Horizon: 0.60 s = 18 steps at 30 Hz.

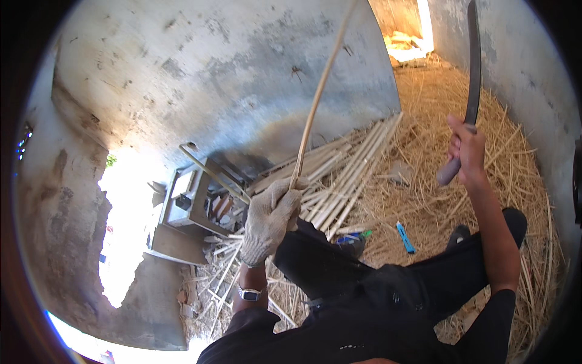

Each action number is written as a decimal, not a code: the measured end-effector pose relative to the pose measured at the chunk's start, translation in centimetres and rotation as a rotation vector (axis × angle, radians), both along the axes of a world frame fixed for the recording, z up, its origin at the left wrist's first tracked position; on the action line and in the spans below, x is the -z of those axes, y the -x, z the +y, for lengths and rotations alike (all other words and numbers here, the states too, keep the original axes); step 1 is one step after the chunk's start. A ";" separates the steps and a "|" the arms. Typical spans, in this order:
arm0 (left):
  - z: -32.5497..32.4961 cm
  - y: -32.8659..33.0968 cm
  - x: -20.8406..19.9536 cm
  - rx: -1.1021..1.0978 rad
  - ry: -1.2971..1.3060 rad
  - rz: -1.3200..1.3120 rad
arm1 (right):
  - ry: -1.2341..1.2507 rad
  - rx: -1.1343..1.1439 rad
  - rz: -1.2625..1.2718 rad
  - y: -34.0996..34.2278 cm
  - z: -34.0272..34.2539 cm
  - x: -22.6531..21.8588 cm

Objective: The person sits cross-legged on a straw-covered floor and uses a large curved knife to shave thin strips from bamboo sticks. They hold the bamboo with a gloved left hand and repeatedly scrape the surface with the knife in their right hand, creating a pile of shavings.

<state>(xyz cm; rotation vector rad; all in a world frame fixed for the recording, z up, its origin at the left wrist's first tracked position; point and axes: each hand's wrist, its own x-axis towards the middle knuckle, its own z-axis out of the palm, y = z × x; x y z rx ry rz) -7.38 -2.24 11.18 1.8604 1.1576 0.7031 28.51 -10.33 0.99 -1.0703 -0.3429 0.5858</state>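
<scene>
My left hand [271, 218], in a knitted work glove, is closed around the lower part of a long thin wooden or bamboo strip [314, 106]. The strip slants up and to the right, past the top of the view. Bare and raised at the right, my right hand [467, 148] grips the handle of a machete [473, 67]. Its dark, slightly curved blade points upward, well apart from the strip. Below the hands are my legs in black trousers [327, 258].
Split strips [357, 173] lie piled behind my left hand. Straw-like shavings [436, 212] cover the floor, with a blue box cutter [405, 238] on them. A wooden cabinet [194, 200] holding odds and ends stands at the left by a broken wall opening. Concrete walls [212, 79] surround me.
</scene>
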 end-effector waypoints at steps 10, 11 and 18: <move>0.3 1.0 -6.0 -0.034 -0.254 -0.224 | 0.007 -0.046 -0.023 1.0 -0.5 0.1; 0.5 1.4 -6.6 -0.042 -0.294 -0.217 | 0.003 -0.050 -0.026 1.2 -0.3 -0.1; 3.0 2.3 -8.4 -0.039 -0.376 -0.268 | -0.001 -0.022 -0.017 0.8 -0.9 0.4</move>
